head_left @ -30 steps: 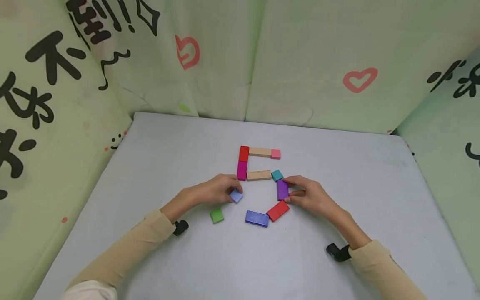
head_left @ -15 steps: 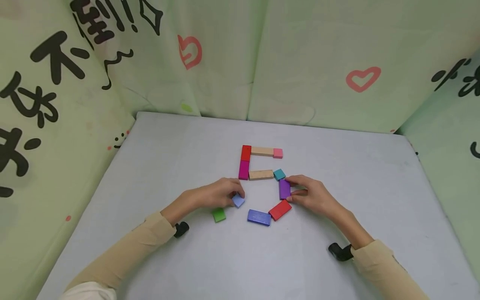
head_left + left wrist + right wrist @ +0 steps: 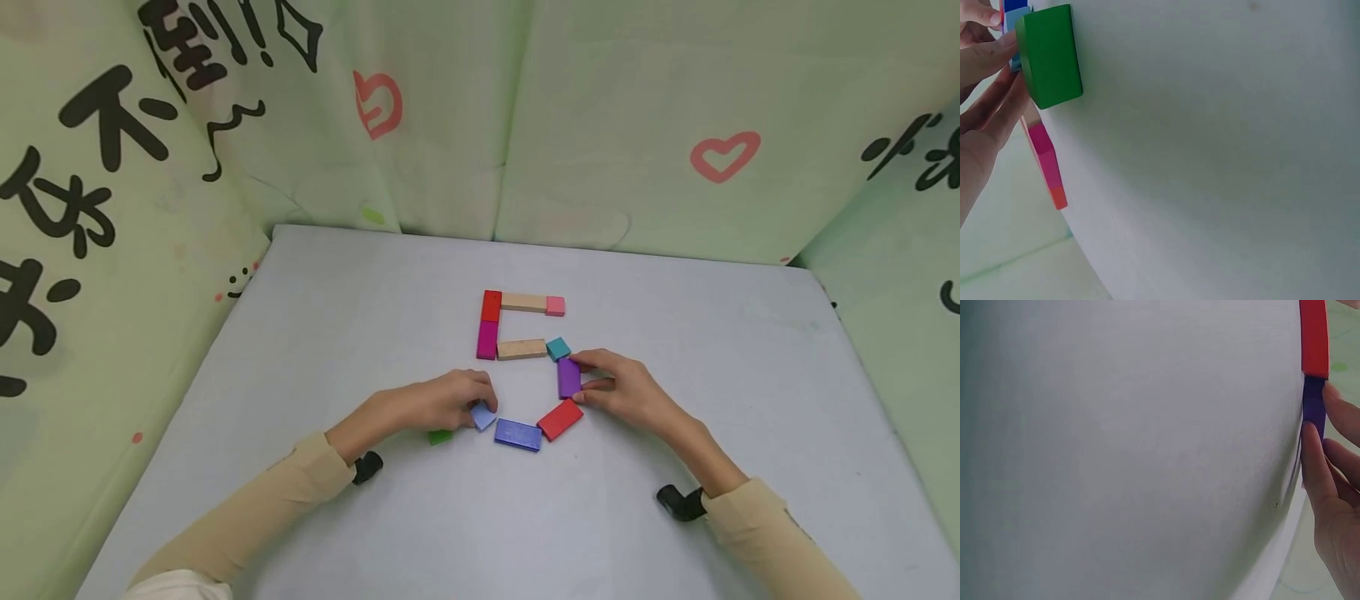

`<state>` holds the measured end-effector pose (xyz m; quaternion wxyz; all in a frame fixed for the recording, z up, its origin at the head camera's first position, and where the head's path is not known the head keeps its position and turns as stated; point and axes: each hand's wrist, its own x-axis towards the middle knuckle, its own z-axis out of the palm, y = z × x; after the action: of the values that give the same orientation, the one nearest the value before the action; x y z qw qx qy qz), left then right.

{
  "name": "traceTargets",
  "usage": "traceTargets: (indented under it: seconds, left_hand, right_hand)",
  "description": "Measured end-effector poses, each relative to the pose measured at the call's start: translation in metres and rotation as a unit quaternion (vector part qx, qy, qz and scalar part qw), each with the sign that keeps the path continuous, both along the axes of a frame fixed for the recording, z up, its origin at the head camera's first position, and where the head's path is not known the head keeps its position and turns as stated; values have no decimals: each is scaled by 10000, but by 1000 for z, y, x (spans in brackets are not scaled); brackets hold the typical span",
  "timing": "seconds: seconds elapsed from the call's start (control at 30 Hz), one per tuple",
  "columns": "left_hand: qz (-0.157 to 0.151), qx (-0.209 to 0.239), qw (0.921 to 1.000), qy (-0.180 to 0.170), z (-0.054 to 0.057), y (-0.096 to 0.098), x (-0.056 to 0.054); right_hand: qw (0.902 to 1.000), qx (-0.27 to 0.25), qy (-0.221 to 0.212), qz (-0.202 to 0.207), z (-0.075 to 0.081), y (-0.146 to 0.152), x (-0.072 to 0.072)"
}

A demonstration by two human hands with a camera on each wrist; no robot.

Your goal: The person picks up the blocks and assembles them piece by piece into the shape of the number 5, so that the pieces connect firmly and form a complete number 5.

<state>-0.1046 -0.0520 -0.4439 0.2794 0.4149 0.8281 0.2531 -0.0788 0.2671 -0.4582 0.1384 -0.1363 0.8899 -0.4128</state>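
Observation:
My left hand pinches a light blue block just left of a dark blue block. A green block, partly hidden under that hand in the head view, shows large in the left wrist view. With thumb and fingers my right hand holds a purple block at its ends. This purple block touches a teal block above and a red block below. The red block's lower left corner meets the dark blue block.
Farther back lie two wooden blocks, a magenta block, another red block and a pink block, joined in an angular line. Everything rests on a white table with green curtains behind it.
My left hand has moved down and slightly right with the light blue block, close to the dark blue block, and now covers part of the green block. My right hand stays put.

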Motion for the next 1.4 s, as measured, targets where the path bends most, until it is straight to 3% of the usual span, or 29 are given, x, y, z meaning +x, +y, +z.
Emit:
traceTargets:
  seconds: [0.5, 0.63, 0.9, 1.17, 1.4]
  left_hand:
    - [9, 33, 9999, 112, -3, -1, 7]
    - [150, 61, 9995, 286, 0, -9, 7]
    - [606, -218, 9975, 296, 9, -32, 10]
    - [894, -437, 9949, 159, 8, -49, 16]
    - [973, -593, 9935, 19, 6, -50, 22]
  right_hand:
    - [9999, -85, -78, -1, -3, 1, 0]
    - [9999, -132, -59, -1, -3, 0, 0]
    - [9999, -95, -19, 30, 0, -1, 0]
    - [10000, -53, -37, 33, 4, -3, -1]
    - [10000, -40, -42, 8, 5, -3, 0]
